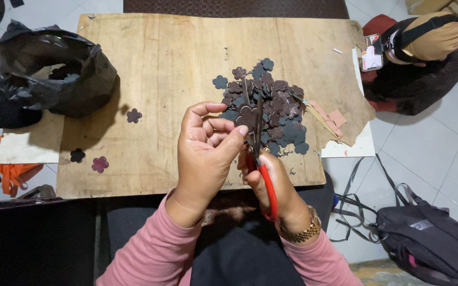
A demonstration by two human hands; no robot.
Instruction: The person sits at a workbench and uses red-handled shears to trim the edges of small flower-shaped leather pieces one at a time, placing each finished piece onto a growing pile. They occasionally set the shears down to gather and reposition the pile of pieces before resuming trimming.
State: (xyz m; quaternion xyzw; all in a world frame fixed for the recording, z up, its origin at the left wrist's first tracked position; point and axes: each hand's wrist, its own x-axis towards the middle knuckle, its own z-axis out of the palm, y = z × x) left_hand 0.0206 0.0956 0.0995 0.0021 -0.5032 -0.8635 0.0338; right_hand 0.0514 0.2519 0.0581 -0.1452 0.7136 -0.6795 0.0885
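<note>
Left hand (206, 153) is pinching a small dark flower-shaped cutout (248, 116) between thumb and curled fingers, holding it up just above the near edge of the wooden board (155, 79). Right hand (271, 185) is closed around the red handles of the scissors (258, 143), whose dark blades are pointing away from the body and meeting the cutout's edge; how far the blades are parted cannot be told. For a clean petal edge, the left hand is better turning the piece into the blades than the scissors chasing the curve, with short snips near the pivot and fingertips kept back from the cutting line. Just beyond the hands, a heap of finished flower pieces (271, 100) in dark brown and grey-blue is lying on the board, with pale offcut strips (328, 117) beside it to the right. Three loose flowers (133, 115) are lying well apart to the left. A crumpled black plastic bag (54, 69) is sitting at the board's left corner; a dark backpack (430, 241) is resting on the tiled floor to the right.
</note>
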